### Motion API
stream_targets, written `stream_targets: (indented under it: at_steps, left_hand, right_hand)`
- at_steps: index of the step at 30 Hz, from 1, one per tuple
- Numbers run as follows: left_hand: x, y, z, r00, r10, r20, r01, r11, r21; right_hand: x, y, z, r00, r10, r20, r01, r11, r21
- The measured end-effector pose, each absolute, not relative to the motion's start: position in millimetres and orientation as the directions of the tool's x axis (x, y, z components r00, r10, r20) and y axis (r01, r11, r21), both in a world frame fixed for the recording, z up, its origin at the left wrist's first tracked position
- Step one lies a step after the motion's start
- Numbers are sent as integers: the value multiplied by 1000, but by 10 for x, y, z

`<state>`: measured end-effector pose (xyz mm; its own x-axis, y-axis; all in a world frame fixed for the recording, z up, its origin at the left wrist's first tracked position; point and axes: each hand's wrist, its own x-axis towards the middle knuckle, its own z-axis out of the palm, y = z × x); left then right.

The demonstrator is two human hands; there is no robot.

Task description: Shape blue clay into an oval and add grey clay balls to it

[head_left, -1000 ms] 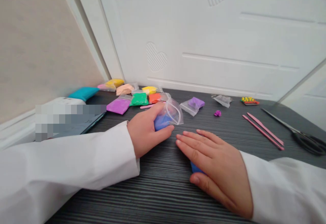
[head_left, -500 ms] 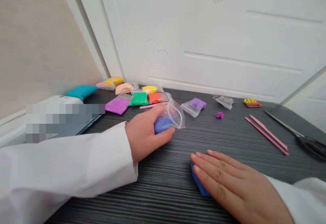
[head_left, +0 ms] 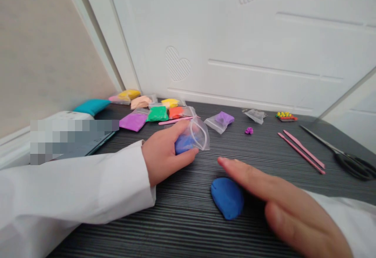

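A flattened lump of blue modelling clay (head_left: 227,198) lies on the dark ribbed table (head_left: 182,226). Just to its right my right hand (head_left: 282,199) is raised and tilted on edge, fingers stretched out together and thumb apart, holding nothing. My left hand (head_left: 166,148) rests on the table farther back, its fingers around a clear zip bag of blue clay (head_left: 185,143). The bag's mouth gapes to the right, and part of the bag is hidden beneath the hand.
Several bags of coloured clay, among them a green one (head_left: 158,114), lie at the back left. A purple clay bag (head_left: 225,119), a small purple piece (head_left: 249,130), pink modelling tools (head_left: 304,151) and black-handled scissors (head_left: 349,164) lie to the right. A white door (head_left: 220,35) stands behind.
My right hand has lifted off the blue clay and turned on its edge, uncovering the flattened lump. The left hand keeps hold of the bag.
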<state>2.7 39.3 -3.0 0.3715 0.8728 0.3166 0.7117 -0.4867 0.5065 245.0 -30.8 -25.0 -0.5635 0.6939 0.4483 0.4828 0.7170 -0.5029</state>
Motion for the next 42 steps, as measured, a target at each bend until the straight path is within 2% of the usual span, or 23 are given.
stream_targets:
  at_steps: [1, 3, 5, 7, 11, 16, 18, 21, 23, 26, 30, 32, 34, 38, 40, 42]
  left_hand:
    - [27, 397, -35, 379, 869, 317, 711, -493, 502]
    - [32, 402, -43, 388, 865, 318, 718, -500, 485]
    - [40, 401, -45, 395, 863, 315, 727, -503, 467]
    - [51, 391, -38, 409, 859, 308, 730, -510, 455]
    - [74, 355, -18, 476, 836, 275, 727, -549, 412]
    - [104, 314, -22, 537, 804, 255, 727, -594, 345]
    - [113, 300, -23, 540, 802, 254, 732, -597, 329]
    - [116, 286, -21, 550, 796, 254, 725, -606, 327]
    - [115, 285, -19, 553, 791, 261, 722, -612, 323]
    - [123, 282, -13, 546, 794, 267, 729, -607, 315]
    - [146, 257, 10, 540, 809, 231, 743, -587, 321]
    - [148, 246, 27, 519, 822, 232, 753, -569, 331]
    - [139, 246, 43, 478, 844, 242, 759, -536, 369]
    - [98, 283, 52, 393, 879, 269, 721, -476, 504]
    - [80, 310, 37, 392, 879, 271, 664, -474, 578]
    - [70, 341, 14, 423, 874, 239, 542, -455, 706]
  right_hand:
    - [2419, -300, -310, -612, 601, 515, 454, 800, -393]
    - [2348, -280, -415, -701, 482, 526, 442, 872, -210]
    - [2293, -260, -472, -747, 467, 473, 476, 873, -109]
    - [2273, -253, -461, -747, 454, 485, 485, 872, -69]
    - [2312, -302, -266, -627, 484, 610, 505, 849, -154]
    - [2270, -259, -27, -444, 681, 583, 629, 700, -338]
    - [2195, -150, -10, -457, 668, 588, 608, 717, -342]
    - [2066, 19, -28, -501, 599, 625, 568, 772, -284]
    - [1999, 87, -26, -498, 596, 629, 552, 778, -300]
    - [1955, 118, 29, -459, 685, 566, 516, 724, -457]
    - [1978, 124, 139, -425, 816, 392, 442, 565, -697]
    - [1995, 134, 167, -429, 833, 349, 398, 521, -755]
    - [2007, 148, 167, -433, 824, 366, 401, 540, -740]
    - [2025, 194, 120, -414, 753, 511, 449, 657, -605]
    - [2040, 226, 103, -414, 733, 540, 465, 680, -566]
    - [2063, 254, 105, -424, 750, 508, 488, 662, -569]
